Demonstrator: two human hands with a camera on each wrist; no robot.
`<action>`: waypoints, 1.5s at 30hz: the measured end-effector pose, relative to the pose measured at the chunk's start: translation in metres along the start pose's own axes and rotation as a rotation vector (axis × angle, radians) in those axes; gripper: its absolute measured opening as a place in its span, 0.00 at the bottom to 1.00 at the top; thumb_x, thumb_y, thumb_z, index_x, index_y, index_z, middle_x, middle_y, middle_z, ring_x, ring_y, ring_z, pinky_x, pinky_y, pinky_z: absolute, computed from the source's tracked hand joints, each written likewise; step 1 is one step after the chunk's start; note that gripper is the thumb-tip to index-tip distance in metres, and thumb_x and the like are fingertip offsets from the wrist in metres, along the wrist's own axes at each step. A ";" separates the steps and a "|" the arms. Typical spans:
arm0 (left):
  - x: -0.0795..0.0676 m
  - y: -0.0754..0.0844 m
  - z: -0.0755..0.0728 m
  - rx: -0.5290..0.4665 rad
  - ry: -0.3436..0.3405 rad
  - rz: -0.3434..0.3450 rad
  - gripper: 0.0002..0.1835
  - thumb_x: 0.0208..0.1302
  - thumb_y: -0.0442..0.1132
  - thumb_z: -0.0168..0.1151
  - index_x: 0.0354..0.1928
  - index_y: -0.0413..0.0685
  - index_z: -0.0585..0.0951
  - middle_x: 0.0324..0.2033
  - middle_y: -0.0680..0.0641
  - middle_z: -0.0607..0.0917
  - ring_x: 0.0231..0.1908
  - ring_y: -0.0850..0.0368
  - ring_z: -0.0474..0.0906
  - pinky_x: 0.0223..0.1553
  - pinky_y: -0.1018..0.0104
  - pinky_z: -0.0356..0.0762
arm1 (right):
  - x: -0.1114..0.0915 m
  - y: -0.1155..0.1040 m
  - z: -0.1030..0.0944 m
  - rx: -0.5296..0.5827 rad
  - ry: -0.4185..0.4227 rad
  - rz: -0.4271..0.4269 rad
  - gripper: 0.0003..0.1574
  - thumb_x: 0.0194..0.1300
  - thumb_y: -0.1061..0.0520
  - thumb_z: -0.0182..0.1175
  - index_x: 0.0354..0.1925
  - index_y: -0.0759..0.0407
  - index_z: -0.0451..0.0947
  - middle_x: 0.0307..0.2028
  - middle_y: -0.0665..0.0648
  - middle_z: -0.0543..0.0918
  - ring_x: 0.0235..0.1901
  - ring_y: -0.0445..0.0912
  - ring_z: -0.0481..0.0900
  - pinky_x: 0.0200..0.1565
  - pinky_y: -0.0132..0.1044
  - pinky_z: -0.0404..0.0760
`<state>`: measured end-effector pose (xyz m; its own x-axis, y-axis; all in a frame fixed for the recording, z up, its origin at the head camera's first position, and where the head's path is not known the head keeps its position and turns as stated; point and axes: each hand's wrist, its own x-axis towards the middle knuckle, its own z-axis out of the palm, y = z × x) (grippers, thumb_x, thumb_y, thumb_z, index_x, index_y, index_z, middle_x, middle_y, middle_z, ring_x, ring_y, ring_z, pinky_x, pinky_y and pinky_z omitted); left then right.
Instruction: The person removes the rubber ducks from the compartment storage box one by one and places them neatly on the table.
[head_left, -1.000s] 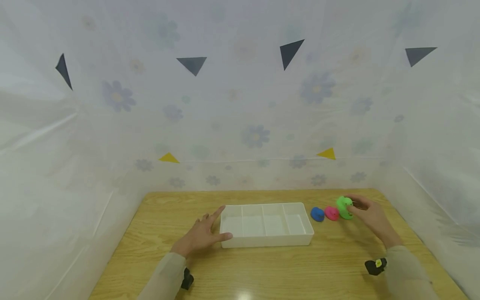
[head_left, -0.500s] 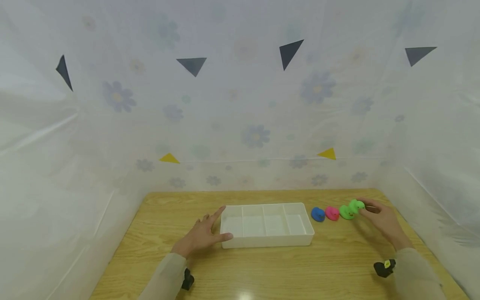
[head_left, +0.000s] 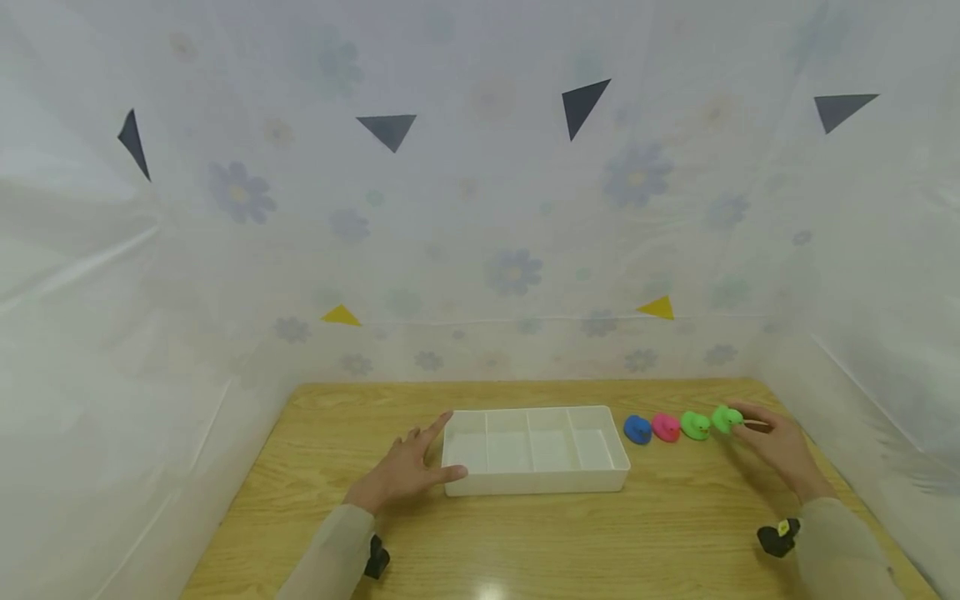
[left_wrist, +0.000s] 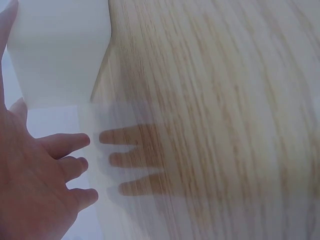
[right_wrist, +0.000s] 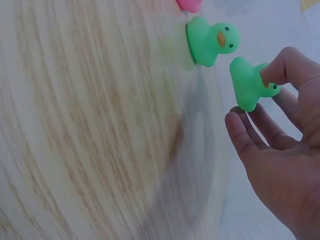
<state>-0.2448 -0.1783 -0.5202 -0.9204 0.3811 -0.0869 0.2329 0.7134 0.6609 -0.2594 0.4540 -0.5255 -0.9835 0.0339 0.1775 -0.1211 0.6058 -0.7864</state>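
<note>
My right hand point(head_left: 783, 450) pinches a green rubber duck point(right_wrist: 246, 84) between thumb and fingers at the right end of a row. Beside it, apart, sits another green rubber duck point(head_left: 695, 425). A pink rubber duck point(head_left: 666, 427) and a blue one follow to the left; the blue rubber duck point(head_left: 637, 429) is nearest the tray. Whether the held duck touches the table, I cannot tell. My left hand point(head_left: 405, 468), fingers spread, rests at the left end of a white tray point(head_left: 536, 482), thumb on its front corner and index finger along its back corner.
The tray has several compartments in a row, with nothing in them. A wood-grain table point(head_left: 540, 546) lies under everything. White flower-patterned sheeting point(head_left: 465, 225) with black and yellow triangles walls the back and sides.
My right hand has moved to the right with the green duck, from in front of the other green duck to beside it, and lower. The left hand and tray have stayed put.
</note>
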 end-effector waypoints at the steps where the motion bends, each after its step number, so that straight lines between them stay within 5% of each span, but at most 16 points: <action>1: 0.000 0.000 0.000 0.001 0.000 -0.001 0.54 0.64 0.75 0.63 0.83 0.85 0.42 0.84 0.47 0.56 0.82 0.28 0.42 0.78 0.26 0.33 | 0.000 0.001 0.000 -0.006 -0.001 0.006 0.31 0.77 0.51 0.65 0.71 0.62 0.75 0.47 0.20 0.74 0.43 0.17 0.74 0.40 0.25 0.81; 6: 0.001 0.000 0.000 0.008 0.007 0.002 0.54 0.64 0.75 0.63 0.83 0.86 0.42 0.84 0.47 0.56 0.82 0.28 0.42 0.78 0.26 0.33 | 0.002 0.006 -0.001 -0.068 -0.023 0.041 0.37 0.77 0.46 0.64 0.72 0.67 0.72 0.50 0.22 0.72 0.42 0.14 0.69 0.40 0.25 0.80; 12: 0.003 -0.001 0.001 0.035 0.010 0.005 0.54 0.64 0.76 0.62 0.83 0.86 0.41 0.84 0.47 0.56 0.82 0.28 0.44 0.78 0.25 0.36 | 0.003 0.011 0.001 -0.119 -0.020 0.048 0.38 0.77 0.47 0.64 0.70 0.72 0.71 0.55 0.43 0.82 0.40 0.13 0.68 0.39 0.24 0.79; 18: 0.003 -0.001 0.002 0.032 0.004 0.009 0.55 0.64 0.76 0.62 0.85 0.78 0.44 0.83 0.46 0.57 0.81 0.26 0.45 0.77 0.23 0.37 | 0.003 0.014 0.003 -0.124 -0.024 0.057 0.38 0.77 0.46 0.64 0.71 0.71 0.71 0.55 0.39 0.79 0.40 0.12 0.67 0.39 0.23 0.79; 23: 0.003 -0.001 0.003 0.039 0.007 0.007 0.55 0.65 0.76 0.62 0.85 0.77 0.44 0.83 0.45 0.57 0.81 0.26 0.45 0.78 0.24 0.38 | 0.004 0.012 0.004 -0.151 -0.043 0.063 0.37 0.79 0.48 0.62 0.72 0.73 0.69 0.65 0.70 0.80 0.39 0.12 0.65 0.40 0.24 0.77; 26: 0.002 -0.002 0.003 0.042 0.013 0.007 0.54 0.65 0.76 0.62 0.85 0.81 0.44 0.83 0.45 0.58 0.82 0.26 0.45 0.78 0.24 0.37 | 0.005 0.011 0.004 -0.179 -0.062 0.077 0.37 0.80 0.49 0.60 0.73 0.74 0.67 0.67 0.81 0.74 0.39 0.13 0.65 0.40 0.26 0.77; 28: 0.002 -0.002 0.003 0.043 0.014 0.003 0.54 0.64 0.76 0.62 0.84 0.83 0.43 0.83 0.46 0.57 0.82 0.27 0.45 0.78 0.25 0.37 | 0.005 0.010 0.004 -0.192 -0.071 0.092 0.37 0.81 0.49 0.58 0.74 0.73 0.66 0.66 0.82 0.74 0.42 0.20 0.72 0.42 0.32 0.81; 31: 0.002 -0.002 0.003 0.043 0.011 -0.001 0.54 0.64 0.77 0.61 0.84 0.84 0.42 0.84 0.47 0.56 0.82 0.27 0.44 0.78 0.25 0.36 | 0.006 0.008 0.005 -0.199 -0.085 0.111 0.37 0.83 0.48 0.55 0.75 0.73 0.63 0.67 0.83 0.73 0.50 0.49 0.85 0.48 0.45 0.85; 34: 0.002 -0.002 0.003 0.041 0.013 0.003 0.53 0.65 0.76 0.61 0.84 0.84 0.42 0.84 0.46 0.56 0.82 0.27 0.44 0.78 0.24 0.36 | 0.006 0.006 0.006 -0.191 -0.093 0.121 0.38 0.84 0.48 0.52 0.77 0.73 0.61 0.68 0.83 0.71 0.61 0.74 0.75 0.52 0.57 0.84; 45: 0.001 -0.001 0.002 0.019 0.009 0.002 0.54 0.65 0.75 0.62 0.85 0.81 0.43 0.83 0.45 0.56 0.82 0.28 0.43 0.78 0.24 0.35 | 0.005 0.002 0.009 -0.178 -0.100 0.108 0.41 0.85 0.49 0.49 0.81 0.72 0.51 0.71 0.85 0.64 0.65 0.78 0.69 0.57 0.68 0.79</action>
<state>-0.2457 -0.1776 -0.5226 -0.9228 0.3771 -0.0792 0.2403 0.7238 0.6468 -0.2654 0.4482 -0.5311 -0.9990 0.0326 0.0317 0.0024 0.7342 -0.6789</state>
